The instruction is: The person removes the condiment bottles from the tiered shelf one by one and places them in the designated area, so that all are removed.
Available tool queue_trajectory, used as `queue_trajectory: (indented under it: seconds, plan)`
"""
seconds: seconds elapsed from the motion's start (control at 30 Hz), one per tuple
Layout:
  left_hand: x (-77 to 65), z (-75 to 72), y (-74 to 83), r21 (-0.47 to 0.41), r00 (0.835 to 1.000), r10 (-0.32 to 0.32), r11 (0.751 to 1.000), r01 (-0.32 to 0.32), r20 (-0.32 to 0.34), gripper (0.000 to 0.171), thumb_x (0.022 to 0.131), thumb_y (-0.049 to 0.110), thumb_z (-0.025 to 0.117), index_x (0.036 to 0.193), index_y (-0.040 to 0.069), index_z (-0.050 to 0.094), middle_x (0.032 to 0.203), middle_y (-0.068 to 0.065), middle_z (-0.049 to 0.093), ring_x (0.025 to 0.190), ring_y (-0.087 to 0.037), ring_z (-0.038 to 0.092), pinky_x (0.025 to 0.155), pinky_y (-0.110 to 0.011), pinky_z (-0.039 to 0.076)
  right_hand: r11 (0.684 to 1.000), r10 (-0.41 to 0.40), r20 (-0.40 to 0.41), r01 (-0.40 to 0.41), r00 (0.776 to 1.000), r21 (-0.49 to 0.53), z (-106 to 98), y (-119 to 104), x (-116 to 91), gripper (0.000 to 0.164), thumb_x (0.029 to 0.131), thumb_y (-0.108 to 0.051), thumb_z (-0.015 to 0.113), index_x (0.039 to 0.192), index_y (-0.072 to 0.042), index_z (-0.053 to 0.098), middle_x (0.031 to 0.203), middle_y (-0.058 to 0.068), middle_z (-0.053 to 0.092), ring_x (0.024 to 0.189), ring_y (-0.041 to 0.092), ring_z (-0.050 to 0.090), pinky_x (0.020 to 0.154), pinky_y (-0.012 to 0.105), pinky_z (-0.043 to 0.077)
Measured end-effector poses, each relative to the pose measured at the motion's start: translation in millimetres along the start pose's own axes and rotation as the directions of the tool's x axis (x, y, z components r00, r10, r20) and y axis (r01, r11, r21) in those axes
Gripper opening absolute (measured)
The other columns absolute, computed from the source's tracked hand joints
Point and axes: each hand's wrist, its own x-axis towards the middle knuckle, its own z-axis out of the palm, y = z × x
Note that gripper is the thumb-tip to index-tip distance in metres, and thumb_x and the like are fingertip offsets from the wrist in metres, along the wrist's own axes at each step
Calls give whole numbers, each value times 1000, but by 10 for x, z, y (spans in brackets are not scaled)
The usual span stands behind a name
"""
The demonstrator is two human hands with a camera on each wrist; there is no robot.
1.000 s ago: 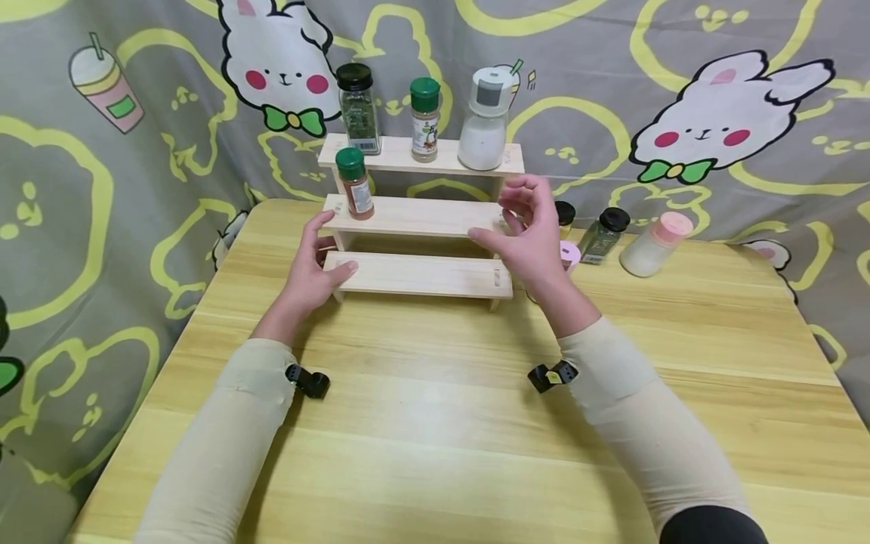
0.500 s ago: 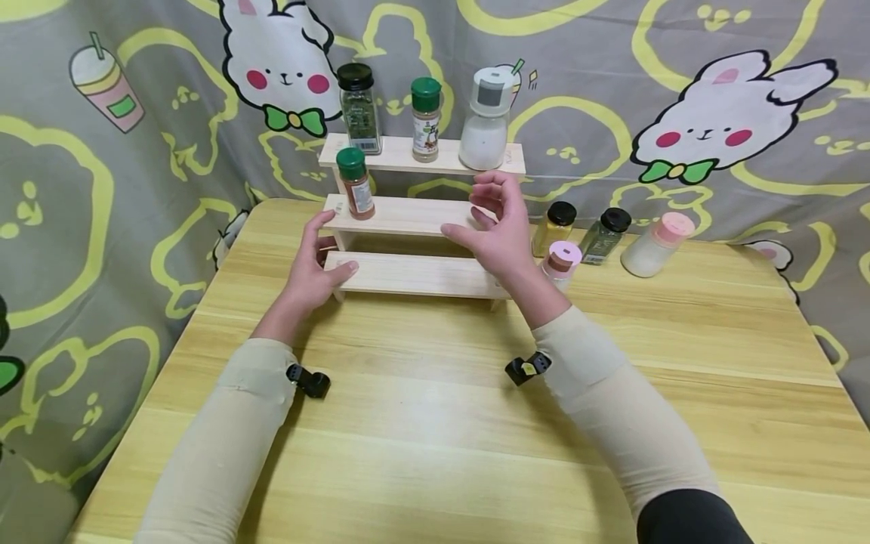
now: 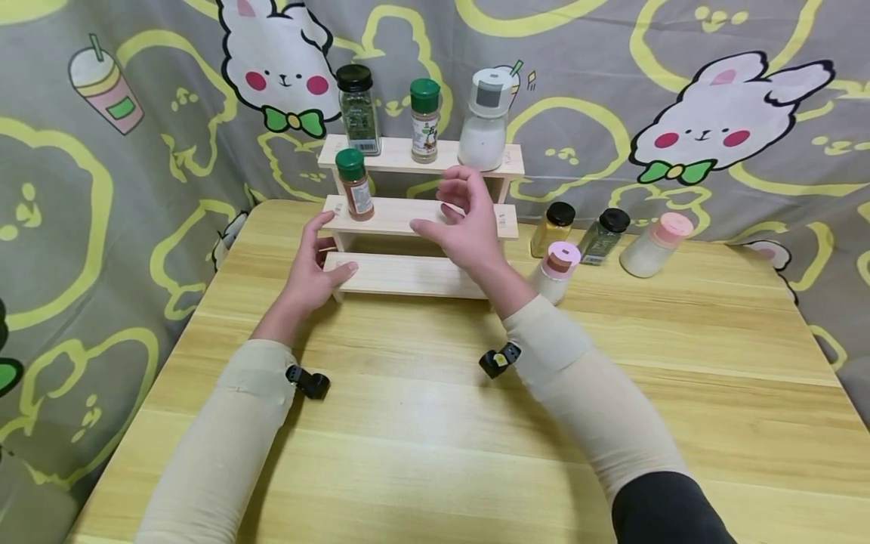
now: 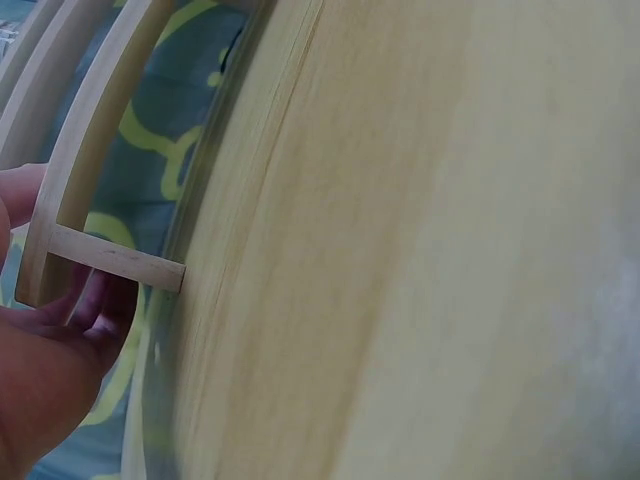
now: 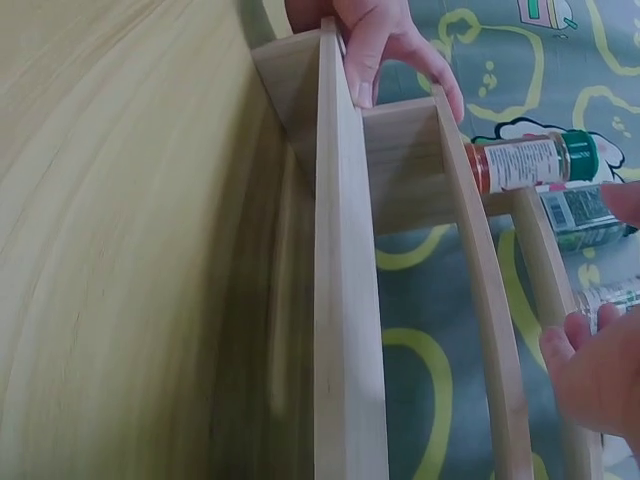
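The three-tier wooden rack (image 3: 401, 276) is placed towards the back of the surface (image 3: 408, 438), before a grey cloth (image 3: 571, 45) printed with rabbits. Its left end is gripped by the left hand (image 3: 309, 272), the thumb laid on the lowest shelf. The right hand (image 3: 469, 230) is held in front of the middle shelf, thumb and bent fingers kept apart with nothing between them; whether the rack is touched by it cannot be told. In the head view, part of the middle shelf and the right end of the lowest are hidden by that hand and its forearm. Eight containers are counted. Three are stood on the top shelf: a black-capped herb jar (image 3: 359, 117), a green-capped shaker (image 3: 424, 128) and a white-capped jar (image 3: 484, 140). The left part of the middle shelf is occupied by one red-brown shaker (image 3: 358, 193), also green-capped. Four are grouped on the surface, right of the rack: a yellow jar (image 3: 550, 236) and a green jar (image 3: 600, 240), both black-capped, a pink-capped jar (image 3: 649, 251), and a lilac-capped jar (image 3: 557, 264) nearest the front.
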Motion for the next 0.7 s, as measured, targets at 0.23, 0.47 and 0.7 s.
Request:
queue_trajectory:
  seconds: [0.23,0.47,0.7]
  plan:
    - [6,1,-8,4,1000,6,1000,-6,1,82,89,-11,66,154,12,23,140,-31,38,130,-44,38,113,-52,19,1000,6,10,-6,1000,4,144,46,47,69,71,6,86,130,-2,49,119,11,54,113,25,55,103,41,42]
    - [5,1,1,6,1000,3,1000,-3,4,81,89,-10,66,155,13,23,140,-29,38,129,-43,38,112,-52,21,1000,21,25,-21,999,-10,289,-28,28,67,75,9,82,133,2,49,122,15,54,115,29,55,104,45,40]
    - [17,-9,-22,9,1000,-8,1000,8,3,81,90,-9,66,155,14,23,142,-27,37,131,-41,38,114,-51,19,999,15,21,-15,1000,-32,464,35,94,69,74,4,85,134,-4,51,125,13,55,117,25,54,103,42,42]
